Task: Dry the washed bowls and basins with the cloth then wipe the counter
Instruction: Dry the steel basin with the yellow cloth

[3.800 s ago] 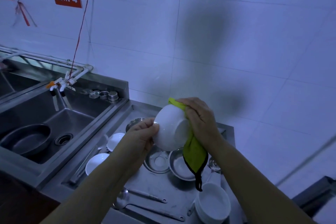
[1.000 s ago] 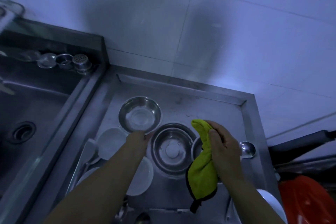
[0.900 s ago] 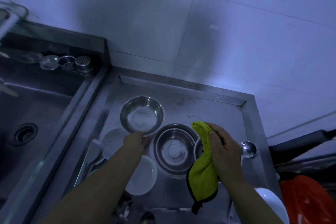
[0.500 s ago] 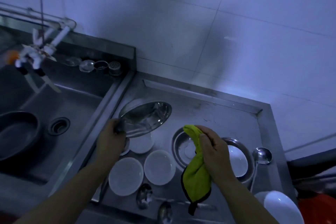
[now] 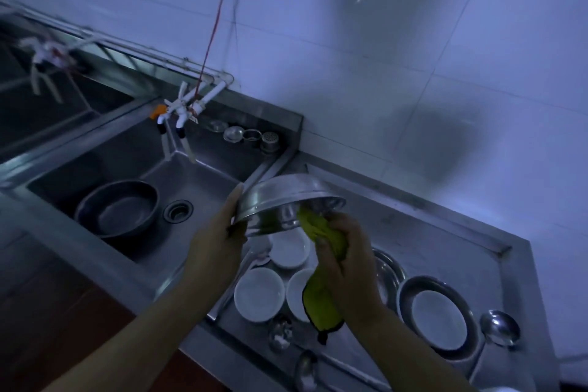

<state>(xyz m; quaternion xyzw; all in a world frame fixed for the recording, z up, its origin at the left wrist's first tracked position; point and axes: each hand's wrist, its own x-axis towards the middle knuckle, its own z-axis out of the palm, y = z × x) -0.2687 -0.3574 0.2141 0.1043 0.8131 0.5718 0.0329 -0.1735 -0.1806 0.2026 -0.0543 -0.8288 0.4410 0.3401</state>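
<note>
My left hand (image 5: 219, 232) grips the rim of a steel basin (image 5: 280, 197), held tilted above the steel counter (image 5: 445, 242) with its opening turned down toward me. My right hand (image 5: 346, 261) grips a yellow-green cloth (image 5: 321, 299) and pushes its upper end into the basin; the rest hangs below my palm. On the counter below lie white bowls (image 5: 258, 293), partly hidden by my arms, and a steel basin with a white dish inside (image 5: 440, 315).
A sink (image 5: 197, 175) on the left holds a large dark basin (image 5: 119, 208) beside the drain. White taps (image 5: 179, 113) hang over it, with small strainers (image 5: 251, 135) on the back ledge. Ladles and spoons (image 5: 498, 332) lie along the counter's front. Tiled wall behind.
My left hand has lifted the steel basin off the counter and tilted it over. My right hand has brought the cloth up into it. The view has swung left toward the sink.
</note>
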